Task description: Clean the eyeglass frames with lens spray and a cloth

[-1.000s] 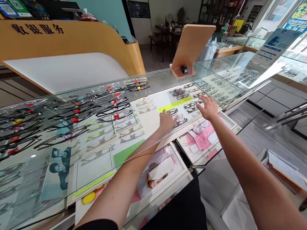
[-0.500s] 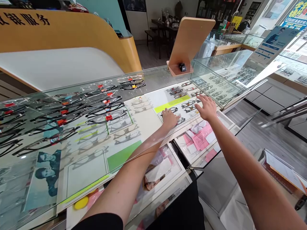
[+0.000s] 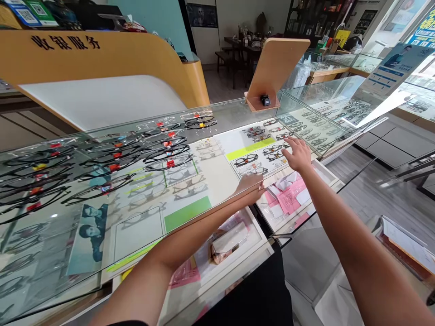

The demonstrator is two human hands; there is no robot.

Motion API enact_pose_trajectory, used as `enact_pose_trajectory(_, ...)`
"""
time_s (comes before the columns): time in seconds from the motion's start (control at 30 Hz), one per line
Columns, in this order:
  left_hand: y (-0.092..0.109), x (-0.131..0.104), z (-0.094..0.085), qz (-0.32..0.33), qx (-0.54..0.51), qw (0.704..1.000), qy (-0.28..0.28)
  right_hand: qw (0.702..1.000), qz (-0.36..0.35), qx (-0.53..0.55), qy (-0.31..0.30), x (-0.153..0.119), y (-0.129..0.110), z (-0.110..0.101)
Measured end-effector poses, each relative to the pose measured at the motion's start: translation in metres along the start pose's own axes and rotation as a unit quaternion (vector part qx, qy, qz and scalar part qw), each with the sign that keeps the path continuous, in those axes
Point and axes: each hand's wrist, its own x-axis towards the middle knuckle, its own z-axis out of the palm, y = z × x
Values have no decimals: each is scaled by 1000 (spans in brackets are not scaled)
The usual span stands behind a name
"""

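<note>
My left hand [image 3: 250,182] is at the front edge of the display board, smeared by motion. Its fingers are hard to make out. Just beyond it lie a dark pair of glasses [image 3: 246,160] and another pair [image 3: 260,170]. My right hand [image 3: 299,155] reaches in from the right, fingers apart, at the right side of the white display board [image 3: 220,157]. Nearest its fingertips are pairs of glasses [image 3: 284,136], and more dark glasses [image 3: 274,156] lie to its left. I see no glasses held in it.
Rows of glasses with red tags [image 3: 170,164] stand on the glass counter top [image 3: 224,106] at left. A mirror stand [image 3: 278,68] is at the back. Below my arms, pulled-out drawers hold pink papers [image 3: 292,195] and a wrapped case [image 3: 226,244]. A glass edge [image 3: 356,174] sticks out at right.
My left hand has drawn back toward the front edge, uncovering the dark glasses beneath it. My right hand stays over nearly the same spot. The view has shifted slightly left and up.
</note>
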Motion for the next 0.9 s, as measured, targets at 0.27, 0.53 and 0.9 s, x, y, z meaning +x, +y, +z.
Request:
enact_pose_trajectory(0.27, 36, -153, -93, 133, -184, 970, -80, 1000, -10, 6, 27, 2, 9, 9)
enact_pose_trajectory(0.53, -73, -84, -182, -2, 87, 983, 159, 999, -12, 22, 42, 2, 10, 11)
enact_pose_trajectory(0.9, -220, 57, -205, -181, 248, 949, 76, 999, -12, 20, 37, 2, 7, 11)
